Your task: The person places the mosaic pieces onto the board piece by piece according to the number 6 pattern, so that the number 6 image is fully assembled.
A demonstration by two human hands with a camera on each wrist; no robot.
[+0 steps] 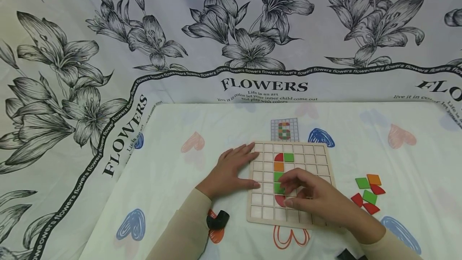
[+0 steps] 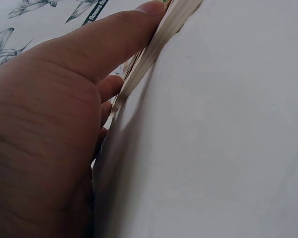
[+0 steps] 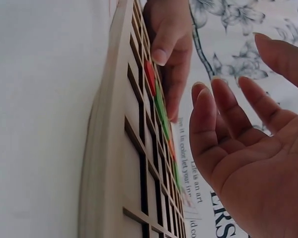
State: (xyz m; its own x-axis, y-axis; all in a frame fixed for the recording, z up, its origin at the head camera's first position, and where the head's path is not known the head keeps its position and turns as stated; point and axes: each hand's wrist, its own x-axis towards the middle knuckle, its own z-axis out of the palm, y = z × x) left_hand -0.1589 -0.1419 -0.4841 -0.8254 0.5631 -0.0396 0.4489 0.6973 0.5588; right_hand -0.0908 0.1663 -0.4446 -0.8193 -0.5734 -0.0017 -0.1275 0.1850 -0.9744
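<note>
A wooden grid board (image 1: 260,212) lies flat on the table. Red, orange and green tiles fill part of one column, from a red rounded tile (image 1: 279,157) at the top to a red one (image 1: 279,200) lower down; a green square (image 1: 288,157) sits beside the top one. My left hand (image 1: 231,171) rests at the board's left edge, its thumb and fingertips on the rim. Over the board hovers my right hand (image 1: 317,198), fingers loosely bent. The right wrist view shows nothing between that hand's thumb and fingers (image 3: 203,114).
Right of the board lies a loose group of red, green and orange tiles (image 1: 369,196). A small printed pattern card (image 1: 274,129) lies just behind the board, its coloured figure on a grid. The heart-print cloth (image 1: 173,179) covers the table, and a flower-print curtain (image 1: 202,87) hangs behind.
</note>
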